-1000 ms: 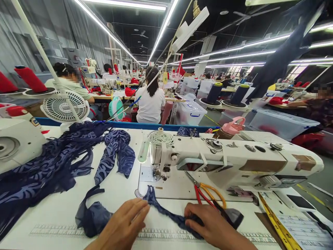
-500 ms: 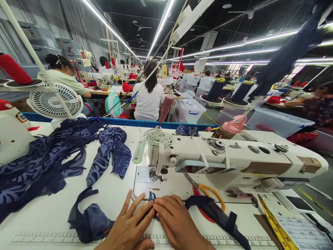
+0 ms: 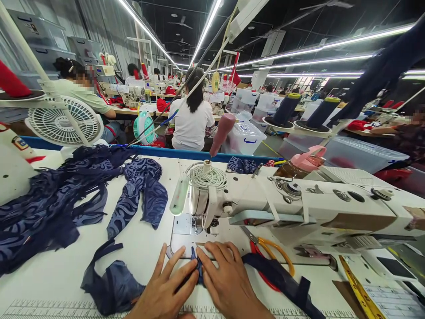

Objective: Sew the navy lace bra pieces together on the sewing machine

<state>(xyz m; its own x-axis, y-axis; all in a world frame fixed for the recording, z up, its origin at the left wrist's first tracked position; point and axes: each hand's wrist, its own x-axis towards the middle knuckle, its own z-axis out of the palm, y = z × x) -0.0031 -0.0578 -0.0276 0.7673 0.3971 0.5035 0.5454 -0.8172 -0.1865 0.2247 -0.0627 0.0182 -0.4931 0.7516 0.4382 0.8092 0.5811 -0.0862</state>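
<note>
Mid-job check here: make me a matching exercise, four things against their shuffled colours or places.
1. Scissors
2. Tape measure
3. White fan
4. Small blue cloth

A. Beyond the dark cloth pile, at the picture's left
B. Between the left hand and right hand
C. Red and orange handles
D. Yellow

Pairs: 1-C, 2-D, 3-A, 4-B

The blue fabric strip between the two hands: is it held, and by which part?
The left hand and right hand touch the blue strip near its narrow far end; whether they pinch or only press it cannot be told.
</note>
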